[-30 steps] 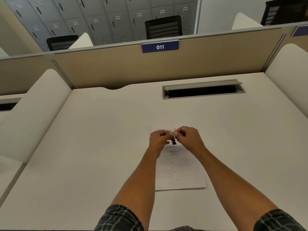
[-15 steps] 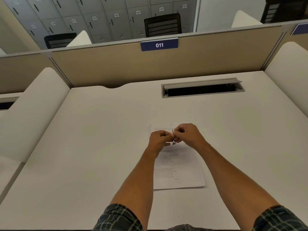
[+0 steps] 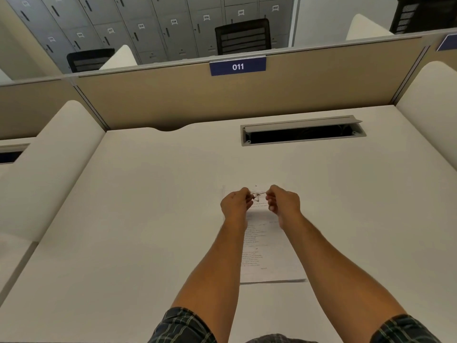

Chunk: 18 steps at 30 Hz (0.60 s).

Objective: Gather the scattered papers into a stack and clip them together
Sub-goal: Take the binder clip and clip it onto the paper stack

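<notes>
We hold a small clip (image 3: 258,196) up between our hands. Our left hand (image 3: 236,203) pinches one wire handle and our right hand (image 3: 284,203) pinches the other; the clip is tiny and blurry, so maybe its mouth is open. The papers (image 3: 270,253) lie flat under our hands on the white desk (image 3: 148,219). Past our hands are a tan wall panel (image 3: 173,100), a dark slot (image 3: 303,134) and gray lockers (image 3: 148,26).
</notes>
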Motion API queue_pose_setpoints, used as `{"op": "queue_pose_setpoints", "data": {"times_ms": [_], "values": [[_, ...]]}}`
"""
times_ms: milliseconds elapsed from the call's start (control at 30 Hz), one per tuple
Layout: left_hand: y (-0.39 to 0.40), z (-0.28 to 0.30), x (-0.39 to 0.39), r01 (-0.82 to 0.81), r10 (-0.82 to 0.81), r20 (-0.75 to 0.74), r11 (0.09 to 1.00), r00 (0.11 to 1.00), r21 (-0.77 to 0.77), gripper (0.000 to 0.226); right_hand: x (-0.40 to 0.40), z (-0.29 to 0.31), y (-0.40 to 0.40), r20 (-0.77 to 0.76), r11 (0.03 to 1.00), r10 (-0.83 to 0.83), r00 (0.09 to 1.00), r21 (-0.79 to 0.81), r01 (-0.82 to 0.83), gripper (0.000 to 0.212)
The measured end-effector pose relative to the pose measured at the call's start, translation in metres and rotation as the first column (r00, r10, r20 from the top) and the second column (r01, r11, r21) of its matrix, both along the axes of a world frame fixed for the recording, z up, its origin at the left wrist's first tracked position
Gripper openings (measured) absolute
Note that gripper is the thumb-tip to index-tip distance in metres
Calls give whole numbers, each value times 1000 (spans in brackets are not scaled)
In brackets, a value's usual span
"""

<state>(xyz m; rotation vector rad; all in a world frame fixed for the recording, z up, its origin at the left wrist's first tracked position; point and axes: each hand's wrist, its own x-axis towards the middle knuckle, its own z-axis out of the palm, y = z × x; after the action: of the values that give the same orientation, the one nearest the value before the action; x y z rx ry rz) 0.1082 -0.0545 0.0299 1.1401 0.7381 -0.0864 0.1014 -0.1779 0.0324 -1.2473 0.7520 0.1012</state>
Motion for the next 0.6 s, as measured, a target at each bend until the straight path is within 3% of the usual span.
{"op": "queue_pose_setpoints", "data": {"times_ms": [67,133,300,500,600], "values": [[-2,1,1,-61,62,-56,998,997,6,7,0,2,3,-46,986,-80,996,141,85,8],[-2,5,3,-47,42,-57,995,997,-90,8,0,3,4,-47,963,-131,990,230,138,9],[6,7,6,22,-35,-60,980,998,-197,7,0,0,-10,-29,915,-78,997,395,83,7],[8,3,3,137,-176,-121,950,977,-281,17,2,-2,-8,8,866,35,999,499,-34,8],[8,6,3,172,-223,-103,916,969,-364,12,5,-2,-5,24,887,69,997,455,-72,7]]}}
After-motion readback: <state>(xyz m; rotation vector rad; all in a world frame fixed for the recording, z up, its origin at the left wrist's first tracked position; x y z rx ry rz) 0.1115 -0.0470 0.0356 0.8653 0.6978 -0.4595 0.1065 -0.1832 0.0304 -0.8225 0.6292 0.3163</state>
